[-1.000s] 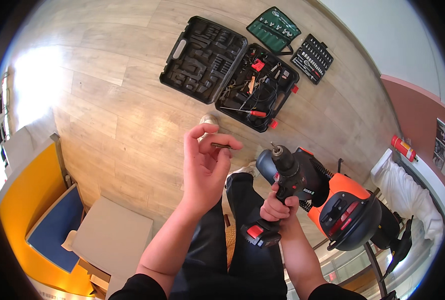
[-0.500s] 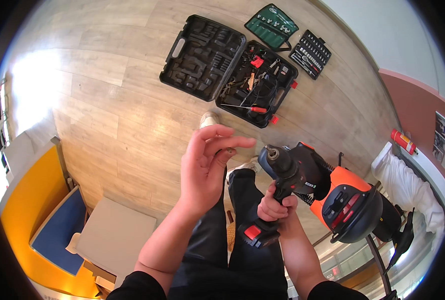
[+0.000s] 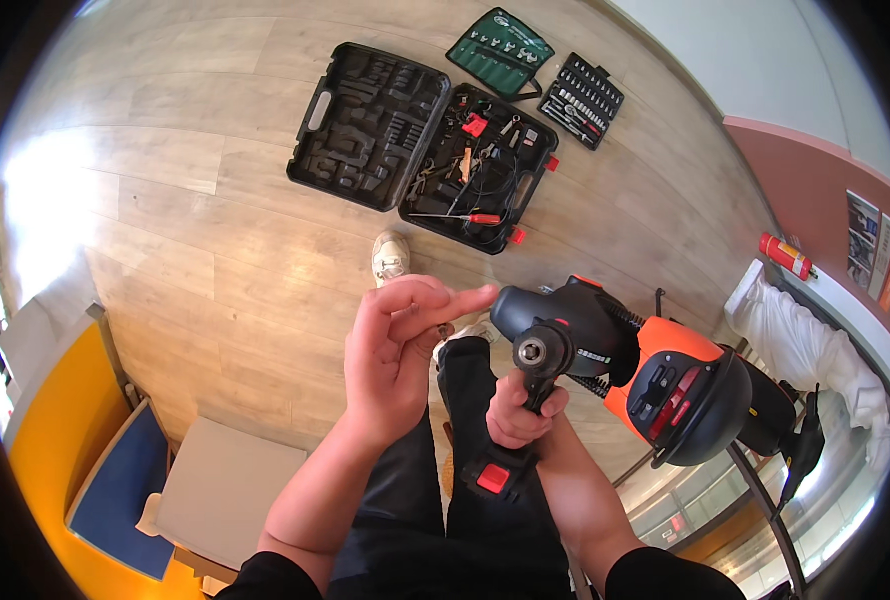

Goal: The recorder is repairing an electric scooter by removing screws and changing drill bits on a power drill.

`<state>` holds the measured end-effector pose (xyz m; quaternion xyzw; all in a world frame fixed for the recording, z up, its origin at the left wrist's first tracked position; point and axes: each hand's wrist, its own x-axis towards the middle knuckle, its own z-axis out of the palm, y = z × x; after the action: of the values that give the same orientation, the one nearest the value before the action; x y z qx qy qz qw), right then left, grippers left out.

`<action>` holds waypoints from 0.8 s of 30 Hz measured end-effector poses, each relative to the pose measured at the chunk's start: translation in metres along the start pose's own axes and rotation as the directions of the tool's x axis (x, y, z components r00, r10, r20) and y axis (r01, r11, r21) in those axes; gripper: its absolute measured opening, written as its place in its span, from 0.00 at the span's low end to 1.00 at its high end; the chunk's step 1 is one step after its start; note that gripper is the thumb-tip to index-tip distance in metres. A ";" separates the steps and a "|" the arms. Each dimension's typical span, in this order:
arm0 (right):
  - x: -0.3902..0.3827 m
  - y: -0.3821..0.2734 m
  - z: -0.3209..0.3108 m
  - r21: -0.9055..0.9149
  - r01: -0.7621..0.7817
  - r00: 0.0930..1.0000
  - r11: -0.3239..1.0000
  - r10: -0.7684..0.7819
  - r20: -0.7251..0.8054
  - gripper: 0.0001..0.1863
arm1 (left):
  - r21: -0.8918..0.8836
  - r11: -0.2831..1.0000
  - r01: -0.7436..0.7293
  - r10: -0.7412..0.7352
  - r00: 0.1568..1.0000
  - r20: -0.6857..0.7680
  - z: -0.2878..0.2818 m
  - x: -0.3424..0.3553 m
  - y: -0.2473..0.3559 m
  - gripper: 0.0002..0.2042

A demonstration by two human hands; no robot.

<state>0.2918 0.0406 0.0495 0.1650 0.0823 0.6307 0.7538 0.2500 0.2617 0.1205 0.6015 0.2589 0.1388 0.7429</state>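
Observation:
My right hand (image 3: 518, 412) is wrapped round the handle of a black cordless drill (image 3: 543, 348) with a red button on its battery. The drill's chuck points up toward me, and no bit shows in it. To its left my left hand (image 3: 390, 350) is raised, index finger stretched toward the drill. A small dark metal piece (image 3: 446, 330) is pinched at its thumb; its kind is too small to tell. Just behind the drill stands an orange and black machine (image 3: 655, 375) with a rounded dark head and ribbed hoses.
An open black tool case (image 3: 370, 130) lies on the wooden floor ahead, a red screwdriver (image 3: 482, 218) inside. Beyond it are a green wrench pouch (image 3: 500, 60) and a socket set (image 3: 582, 100). A red extinguisher-like cylinder (image 3: 787, 256) lies at right; a beige-topped table (image 3: 227, 490) stands lower left.
The drill has tipped so its chuck now faces up toward me, and it has shifted slightly left and down. My left hand still pinches the small piece. The view has turned a little right.

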 end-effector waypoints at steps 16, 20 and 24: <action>-0.050 -0.018 -0.033 -0.057 0.118 0.985 0.991 -0.124 -0.120 0.29 | -0.123 0.753 0.647 -0.651 0.704 -0.285 -0.169 -0.087 -0.251 0.11; -0.055 -0.033 -0.067 -0.122 0.163 0.962 0.979 -0.186 -0.200 0.26 | -0.183 0.684 0.706 -0.728 0.643 -0.238 -0.164 -0.071 -0.313 0.07; -0.060 -0.031 -0.092 -0.151 0.197 0.927 0.969 -0.234 -0.294 0.25 | -0.239 0.641 0.730 -0.768 0.601 -0.222 -0.157 -0.056 -0.366 0.04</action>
<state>0.2786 -0.0093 -0.0524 0.0091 0.1793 0.5658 0.8048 0.0790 0.2747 -0.2429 0.3610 0.5889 -0.0792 0.7188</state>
